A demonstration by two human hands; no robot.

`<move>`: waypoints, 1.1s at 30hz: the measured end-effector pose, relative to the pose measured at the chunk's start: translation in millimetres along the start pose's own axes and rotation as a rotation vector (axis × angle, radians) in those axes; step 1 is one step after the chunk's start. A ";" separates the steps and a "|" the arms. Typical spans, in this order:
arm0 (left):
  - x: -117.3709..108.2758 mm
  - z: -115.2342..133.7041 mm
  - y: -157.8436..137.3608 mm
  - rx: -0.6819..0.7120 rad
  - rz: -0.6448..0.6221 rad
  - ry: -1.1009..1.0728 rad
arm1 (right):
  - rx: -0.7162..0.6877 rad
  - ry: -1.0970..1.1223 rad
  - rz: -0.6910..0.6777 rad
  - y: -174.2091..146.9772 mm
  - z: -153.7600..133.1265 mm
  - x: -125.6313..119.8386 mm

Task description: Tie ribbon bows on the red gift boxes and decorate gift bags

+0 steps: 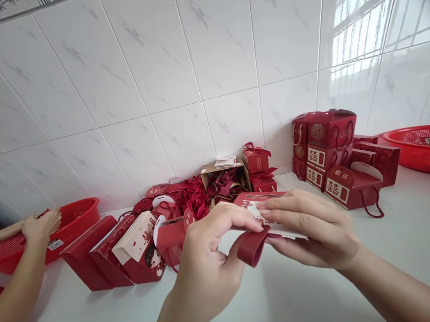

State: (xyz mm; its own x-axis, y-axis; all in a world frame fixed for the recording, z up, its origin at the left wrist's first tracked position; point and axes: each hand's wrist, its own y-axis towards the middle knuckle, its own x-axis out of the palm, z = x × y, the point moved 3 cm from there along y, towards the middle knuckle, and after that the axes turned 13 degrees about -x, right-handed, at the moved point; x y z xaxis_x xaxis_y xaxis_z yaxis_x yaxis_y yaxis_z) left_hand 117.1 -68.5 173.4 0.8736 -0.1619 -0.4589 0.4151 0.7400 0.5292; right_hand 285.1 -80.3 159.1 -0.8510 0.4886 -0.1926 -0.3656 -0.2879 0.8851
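Both my hands hold a flat red printed cardboard piece point(247, 196) in front of me, above the white table. It looks like a folded gift box, with a white-and-red picture on its face. My left hand point(216, 259) pinches its near edge, where a red strip point(253, 250) curls into a loop below the thumb and index finger. My right hand point(311, 228) lies across the piece, fingers over the top and thumb beneath. Much of the piece is hidden by my fingers.
Red gift boxes point(332, 148) are stacked at the right beside a red plastic basket point(417, 154). More boxes point(137, 259) stand at the left. A carton point(210, 169) of ribbons sits against the tiled wall. Another person's hand point(41, 227) grips a left red basket point(75, 217).
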 end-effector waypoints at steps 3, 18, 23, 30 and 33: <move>1.4 0.4 -0.5 0.068 0.025 0.006 | 0.019 0.061 0.025 -0.9 1.8 1.4; 0.2 -0.1 -2.7 -0.115 0.017 0.040 | 0.095 0.134 0.059 -6.3 -1.2 6.3; -1.7 -1.7 -3.2 -0.217 0.143 -0.016 | 0.250 0.245 0.096 -8.1 0.0 10.9; -0.3 -10.8 4.4 -0.265 0.166 0.025 | 0.524 0.342 0.137 -19.7 4.8 25.8; 0.9 -14.2 6.7 -0.306 0.149 -0.003 | 0.611 0.361 0.126 -21.4 5.0 29.3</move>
State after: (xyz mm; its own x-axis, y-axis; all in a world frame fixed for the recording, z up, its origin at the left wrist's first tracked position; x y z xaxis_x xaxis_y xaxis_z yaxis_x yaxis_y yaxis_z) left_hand 117.0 -54.5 166.4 0.9200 -0.0392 -0.3900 0.1880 0.9172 0.3514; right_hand 269.9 -55.7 136.6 -0.9830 0.1490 -0.1074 -0.0694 0.2400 0.9683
